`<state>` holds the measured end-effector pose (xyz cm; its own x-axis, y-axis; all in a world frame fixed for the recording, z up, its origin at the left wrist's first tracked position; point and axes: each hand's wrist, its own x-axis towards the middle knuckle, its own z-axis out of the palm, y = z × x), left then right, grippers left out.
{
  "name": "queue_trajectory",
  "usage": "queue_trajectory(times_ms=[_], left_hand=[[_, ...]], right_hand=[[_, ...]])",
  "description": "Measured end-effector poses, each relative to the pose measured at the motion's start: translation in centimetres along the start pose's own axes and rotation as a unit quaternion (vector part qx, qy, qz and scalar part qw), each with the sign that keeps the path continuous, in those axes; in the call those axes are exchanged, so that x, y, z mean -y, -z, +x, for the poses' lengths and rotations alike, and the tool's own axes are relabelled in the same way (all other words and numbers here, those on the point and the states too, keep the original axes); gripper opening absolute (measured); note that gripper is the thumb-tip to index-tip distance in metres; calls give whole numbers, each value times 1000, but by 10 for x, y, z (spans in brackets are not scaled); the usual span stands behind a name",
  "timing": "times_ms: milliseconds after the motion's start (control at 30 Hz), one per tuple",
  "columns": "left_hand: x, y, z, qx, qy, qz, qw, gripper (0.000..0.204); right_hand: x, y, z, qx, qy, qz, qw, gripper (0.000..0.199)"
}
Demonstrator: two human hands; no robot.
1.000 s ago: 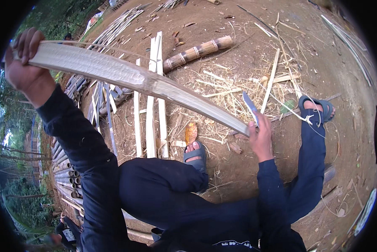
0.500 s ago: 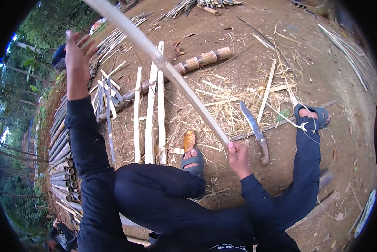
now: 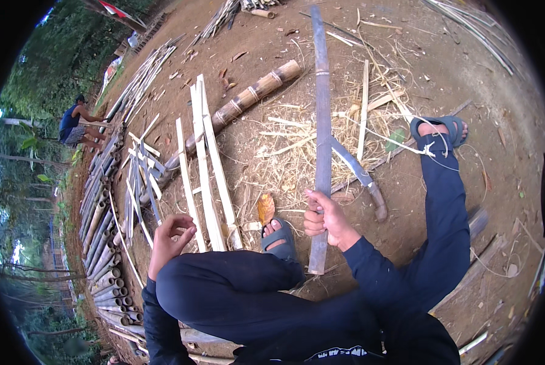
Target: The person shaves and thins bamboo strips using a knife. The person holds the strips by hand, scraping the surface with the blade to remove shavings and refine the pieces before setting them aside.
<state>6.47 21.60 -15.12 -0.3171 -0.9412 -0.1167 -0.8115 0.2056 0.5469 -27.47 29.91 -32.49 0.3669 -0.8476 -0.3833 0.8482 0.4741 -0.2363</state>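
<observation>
— What have you got in your hands?

— My right hand is closed around a long grey-green bamboo slat, gripping it near its lower end. The slat runs almost straight away from me over the dirt ground, its far end up by the top of the view. My left hand holds nothing; the fingers are loosely curled, hovering just above my bent knee.

— And the blade?

— The machete lies on the straw litter just right of the slat, handle toward my outstretched right leg.

— What is around you?

— Pale split strips lie side by side left of my sandalled left foot. A round bamboo pole lies slanted beyond them. A stack of bamboo poles lines the left, where another person sits well apart.
</observation>
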Motion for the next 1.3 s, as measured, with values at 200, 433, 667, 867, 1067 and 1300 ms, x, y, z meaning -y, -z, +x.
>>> queue_trajectory(times_ms=[200, 433, 667, 867, 1067, 1300], left_hand=[[8, 9, 17, 23, -94, 90, 991, 27], [1, 27, 35, 37, -172, 399, 900, 34], [-100, 59, 6, -112, -138, 303, 936, 24], [-150, 8, -54, -1, -220, 170, 961, 43], [-143, -74, -55, -265, -413, -262, 831, 128], [-188, 28, -50, -406, -407, -450, 684, 44]], right_hand=[[-3, 24, 14, 71, -50, 165, 982, 51], [-8, 27, 23, -43, 7, 117, 992, 44], [-3, -1, 12, -168, 131, -30, 977, 42], [14, -50, -12, -208, 204, -26, 956, 43], [-3, -167, -23, -34, 204, 58, 977, 35], [-52, -256, -29, 122, 104, -35, 986, 53]])
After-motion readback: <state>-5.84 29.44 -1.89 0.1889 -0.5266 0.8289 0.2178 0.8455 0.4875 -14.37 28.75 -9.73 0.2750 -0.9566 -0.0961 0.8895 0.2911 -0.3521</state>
